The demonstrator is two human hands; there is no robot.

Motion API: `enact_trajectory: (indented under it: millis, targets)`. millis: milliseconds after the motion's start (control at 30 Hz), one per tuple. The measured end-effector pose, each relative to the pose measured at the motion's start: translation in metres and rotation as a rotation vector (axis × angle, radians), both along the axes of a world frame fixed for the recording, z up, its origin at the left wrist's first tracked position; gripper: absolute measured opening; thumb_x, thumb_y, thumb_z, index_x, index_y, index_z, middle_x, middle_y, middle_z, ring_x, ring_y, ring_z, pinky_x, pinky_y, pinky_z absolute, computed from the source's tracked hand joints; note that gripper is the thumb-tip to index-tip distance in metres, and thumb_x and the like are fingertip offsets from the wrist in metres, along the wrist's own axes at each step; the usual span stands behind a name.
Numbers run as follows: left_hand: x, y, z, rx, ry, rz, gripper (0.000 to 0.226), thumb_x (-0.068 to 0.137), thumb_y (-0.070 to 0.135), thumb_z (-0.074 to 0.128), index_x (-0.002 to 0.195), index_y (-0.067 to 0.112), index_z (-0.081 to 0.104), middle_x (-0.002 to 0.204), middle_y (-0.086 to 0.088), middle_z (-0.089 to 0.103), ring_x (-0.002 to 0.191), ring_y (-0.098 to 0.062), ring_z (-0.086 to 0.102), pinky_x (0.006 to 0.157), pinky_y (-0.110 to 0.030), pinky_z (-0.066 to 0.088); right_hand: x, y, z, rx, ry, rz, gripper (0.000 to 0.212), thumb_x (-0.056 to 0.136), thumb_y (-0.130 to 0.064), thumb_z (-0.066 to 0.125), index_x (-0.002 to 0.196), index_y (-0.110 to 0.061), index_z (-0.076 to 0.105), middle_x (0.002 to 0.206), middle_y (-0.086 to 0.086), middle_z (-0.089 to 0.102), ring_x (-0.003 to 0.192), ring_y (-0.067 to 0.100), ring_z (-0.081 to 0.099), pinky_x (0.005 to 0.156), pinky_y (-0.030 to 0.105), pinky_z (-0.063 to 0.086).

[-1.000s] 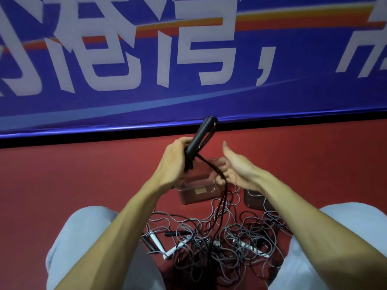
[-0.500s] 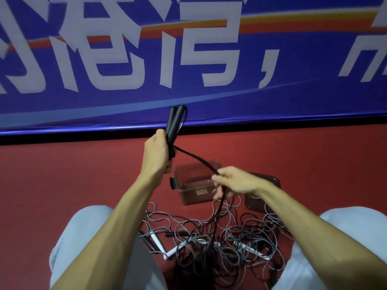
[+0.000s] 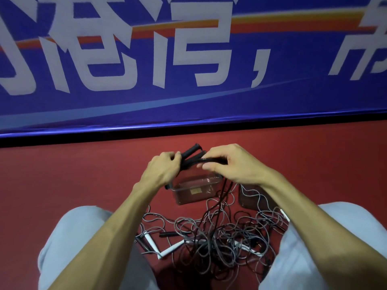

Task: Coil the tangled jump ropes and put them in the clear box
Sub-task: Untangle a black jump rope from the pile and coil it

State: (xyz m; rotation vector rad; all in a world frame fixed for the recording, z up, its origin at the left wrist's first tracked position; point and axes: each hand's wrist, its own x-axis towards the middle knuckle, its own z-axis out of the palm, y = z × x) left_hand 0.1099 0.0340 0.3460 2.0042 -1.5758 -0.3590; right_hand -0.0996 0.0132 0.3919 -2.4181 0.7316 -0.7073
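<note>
Both hands are now close together above the clear box [image 3: 186, 196]. Half a second ago they were apart, the left raised high and the right drawing the cord down and away. The left hand [image 3: 162, 171] grips the two black handles [image 3: 189, 155] side by side. The right hand [image 3: 233, 166] has come up to meet it, fingers curled and pinching a bend of the black rope [image 3: 211, 161] against the handles. That looks like one turn of the coil being laid, so the coiling of this rope is under way but far from done.

From the right hand the black rope drops in two thin strands past the box's right side into the tangle of grey ropes [image 3: 232, 233] on the red floor [image 3: 83, 174]. It is a slim, limp cord that is still caught in the pile, and it will likely snag as more is pulled up. White handles [image 3: 170, 249] lie among the grey loops between the person's knees. The clear box sits open on the floor just beyond the tangle, and I can see no rope in it.
</note>
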Motion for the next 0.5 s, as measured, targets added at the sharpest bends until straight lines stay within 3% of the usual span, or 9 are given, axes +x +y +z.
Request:
enact_trajectory:
  millis: [67,200,300,400,500]
  targets:
    - [-0.008,0.002,-0.001,0.050,-0.040,-0.076,0.045,0.098,0.047,0.031,0.067,0.023,0.053,0.086,-0.017,0.066,0.086,-0.039,0.060,0.068,-0.035,0.040,-0.001,0.000,0.001,0.002,-0.053,0.003,0.011,0.090,-0.020,0.065,0.091,-0.016,0.075,0.074,-0.013,0.066,0.068,0.001,0.058,0.067,0.026,0.046]
    - [-0.022,0.012,0.002,0.125,-0.097,-0.317,0.047,0.100,0.044,0.031,0.059,0.028,0.048,0.071,-0.006,0.058,0.071,-0.029,0.052,0.063,-0.035,0.036,0.000,-0.014,-0.007,-0.108,-0.188,-0.134,0.012,0.089,-0.010,0.063,0.085,-0.015,0.073,0.071,-0.022,0.063,0.071,-0.007,0.058,0.071,0.012,0.043]
    - [-0.034,0.022,0.011,0.067,-0.072,-0.468,0.045,0.101,0.035,0.032,0.057,0.025,0.041,0.058,0.004,0.048,0.060,-0.019,0.044,0.059,-0.034,0.033,0.001,-0.021,-0.013,-0.115,-0.179,-0.271,0.013,0.090,-0.013,0.063,0.082,-0.019,0.072,0.070,-0.019,0.062,0.070,-0.005,0.057,0.069,0.007,0.038]
    - [-0.033,0.026,0.018,-0.017,-0.083,-0.490,0.046,0.104,0.030,0.029,0.060,0.018,0.035,0.056,0.002,0.041,0.055,-0.014,0.037,0.059,-0.033,0.026,0.004,-0.024,-0.018,0.074,-0.159,-0.318,0.024,0.093,-0.020,0.059,0.070,-0.025,0.064,0.068,-0.011,0.067,0.067,0.003,0.059,0.073,0.019,0.044]
    - [-0.026,0.027,0.016,-0.040,-0.119,-0.455,0.047,0.105,0.027,0.030,0.060,0.015,0.035,0.058,0.000,0.042,0.056,-0.018,0.039,0.061,-0.036,0.027,0.010,-0.022,-0.028,0.348,-0.082,-0.291,0.034,0.096,-0.025,0.054,0.064,-0.020,0.063,0.062,-0.008,0.065,0.065,0.011,0.056,0.073,0.033,0.043]
